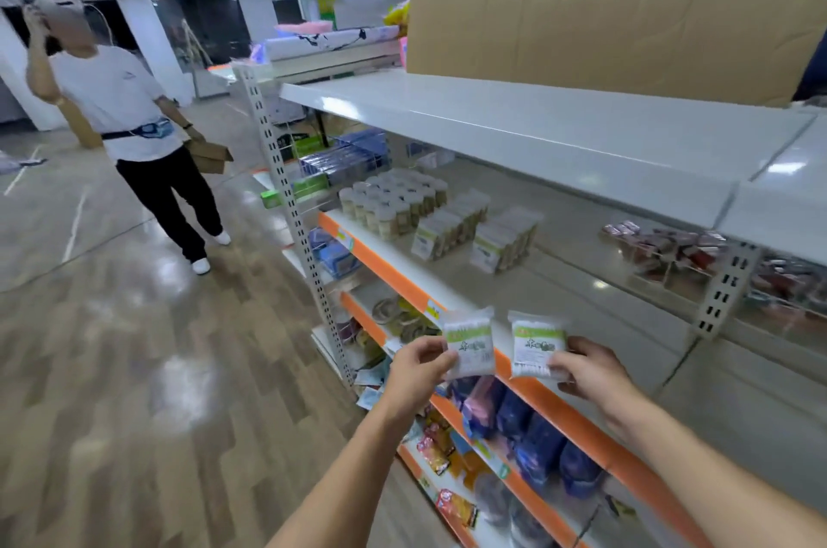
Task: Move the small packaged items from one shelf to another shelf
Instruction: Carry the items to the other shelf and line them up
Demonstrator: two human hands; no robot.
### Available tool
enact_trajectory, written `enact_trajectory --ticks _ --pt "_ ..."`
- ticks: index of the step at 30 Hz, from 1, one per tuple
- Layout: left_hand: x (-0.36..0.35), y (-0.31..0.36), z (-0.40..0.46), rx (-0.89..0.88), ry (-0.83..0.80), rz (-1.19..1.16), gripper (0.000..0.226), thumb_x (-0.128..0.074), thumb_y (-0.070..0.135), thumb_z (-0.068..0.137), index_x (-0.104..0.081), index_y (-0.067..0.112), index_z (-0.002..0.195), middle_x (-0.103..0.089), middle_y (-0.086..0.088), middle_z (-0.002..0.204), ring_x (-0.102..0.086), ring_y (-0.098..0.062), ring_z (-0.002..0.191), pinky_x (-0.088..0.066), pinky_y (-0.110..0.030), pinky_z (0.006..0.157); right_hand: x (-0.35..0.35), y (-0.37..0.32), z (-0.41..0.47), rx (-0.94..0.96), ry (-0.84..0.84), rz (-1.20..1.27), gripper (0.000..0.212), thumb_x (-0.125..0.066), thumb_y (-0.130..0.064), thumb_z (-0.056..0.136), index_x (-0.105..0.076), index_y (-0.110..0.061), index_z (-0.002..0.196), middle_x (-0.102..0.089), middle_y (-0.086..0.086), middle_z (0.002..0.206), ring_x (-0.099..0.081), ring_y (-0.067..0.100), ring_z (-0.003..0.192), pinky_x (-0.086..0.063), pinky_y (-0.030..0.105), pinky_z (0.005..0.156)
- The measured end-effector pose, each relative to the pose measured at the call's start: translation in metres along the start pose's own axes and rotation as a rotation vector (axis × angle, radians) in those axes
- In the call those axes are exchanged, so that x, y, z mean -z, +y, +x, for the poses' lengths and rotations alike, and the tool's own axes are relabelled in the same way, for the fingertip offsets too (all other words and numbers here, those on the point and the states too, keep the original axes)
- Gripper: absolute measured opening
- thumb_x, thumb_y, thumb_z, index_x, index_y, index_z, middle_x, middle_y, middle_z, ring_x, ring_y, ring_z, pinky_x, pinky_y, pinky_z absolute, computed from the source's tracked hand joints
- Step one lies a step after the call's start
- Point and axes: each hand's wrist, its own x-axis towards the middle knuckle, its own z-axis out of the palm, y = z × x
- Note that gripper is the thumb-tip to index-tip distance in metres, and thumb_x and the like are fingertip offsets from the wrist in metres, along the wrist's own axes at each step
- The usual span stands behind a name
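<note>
White-and-green packets sit one in each hand: the left hand (pixel 418 362) pinches the left packet (pixel 471 344) by its lower left edge, and the right hand (pixel 586 368) pinches the right packet (pixel 537 346) by its lower right corner. Both stand upright, long axis vertical, labels facing the wearer, just in front of the orange-edged shelf (pixel 447 274). The matching packets (pixel 474 234) lie farther back and to the left on it, so I judge the left hand nearer.

A wide bare stretch of the orange-edged shelf (pixel 595 297) is left open to the right of the two rows of packets (pixel 474 230). Entry from above is capped by the white upper shelf (pixel 514 131). Left of the packets, the jars (pixel 394 198) block the board; further right, a perforated bracket (pixel 725 292) interrupts the span.
</note>
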Motion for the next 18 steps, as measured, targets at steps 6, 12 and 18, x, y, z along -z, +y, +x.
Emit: enact_trajectory --ticks 6,12,18 --pt "0.034 0.003 0.041 -0.025 -0.041 -0.001 0.010 -0.068 0.014 0.092 -0.072 0.015 0.100 -0.073 -0.012 0.103 -0.066 -0.014 0.087 -0.055 -0.030 0.078 -0.037 -0.016 0.029 0.007 0.064 -0.002 0.017 -0.067 -0.001 0.082 -0.069 -0.018 0.085 -0.073 0.001 0.088 -0.066 0.023 0.087 -0.056 0.042 0.083" --pt "0.050 0.008 0.094 -0.017 -0.056 0.019 0.007 -0.068 0.016 0.092 -0.073 0.021 0.094 -0.074 0.000 0.094 -0.068 -0.008 0.083 -0.056 -0.027 0.075 -0.061 -0.027 0.074 0.027 0.079 -0.003 0.013 -0.068 -0.004 0.083 -0.070 -0.016 0.087 -0.073 0.002 0.090 -0.066 0.018 0.085 -0.052 0.029 0.068" --pt "0.055 0.010 0.157 -0.005 -0.070 0.066 0.009 -0.068 0.016 0.092 -0.070 0.013 0.099 -0.066 0.005 0.081 -0.056 -0.001 0.058 -0.044 -0.016 0.057 -0.076 -0.034 0.118 0.038 0.106 0.033 0.014 -0.066 -0.003 0.085 -0.070 -0.016 0.087 -0.072 0.000 0.087 -0.065 0.015 0.082 -0.052 0.028 0.066"
